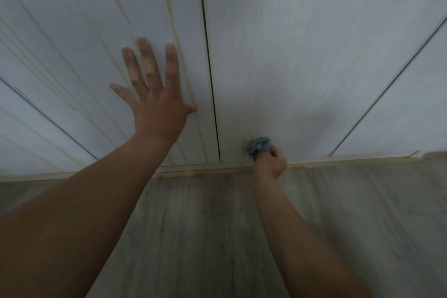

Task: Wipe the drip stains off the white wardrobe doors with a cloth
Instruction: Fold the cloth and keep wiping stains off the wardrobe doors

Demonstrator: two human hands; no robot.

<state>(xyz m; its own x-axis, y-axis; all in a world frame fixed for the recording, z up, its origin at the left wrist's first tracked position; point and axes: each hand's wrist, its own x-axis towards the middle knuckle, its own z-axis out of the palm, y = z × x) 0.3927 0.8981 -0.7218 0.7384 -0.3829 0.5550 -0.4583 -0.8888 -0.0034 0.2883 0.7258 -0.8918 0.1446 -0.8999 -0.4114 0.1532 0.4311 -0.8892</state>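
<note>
1. Two white wardrobe fronts side by side, left door (72, 19) and right door (302, 43), split by a dark upright gap (208, 55); faint wood grain on both.
2. Many yellowish stains (174, 19) down the left door, long thin streaks, thickest close to the gap. Right door mostly plain, with one short yellow mark just left of the cloth.
3. Small grey-blue cloth (258, 145), bunched into a wad, pressed low on the right door near its bottom edge.
4. Right hand (269, 164) curled round the cloth from below, knuckles toward the camera.
5. Left hand (154, 97) flat on the left door, fingers straight and spread, thumb out toward the gap, gripping nothing.
6. Under the doors, a pale wooden strip (217, 170) with a few yellow blobs on it, then grey wood-look floor (217, 237).
7. Dim light; soft shadow (321, 123) on the right door above the cloth; more slanted seams (387, 84) at far left and far right.
</note>
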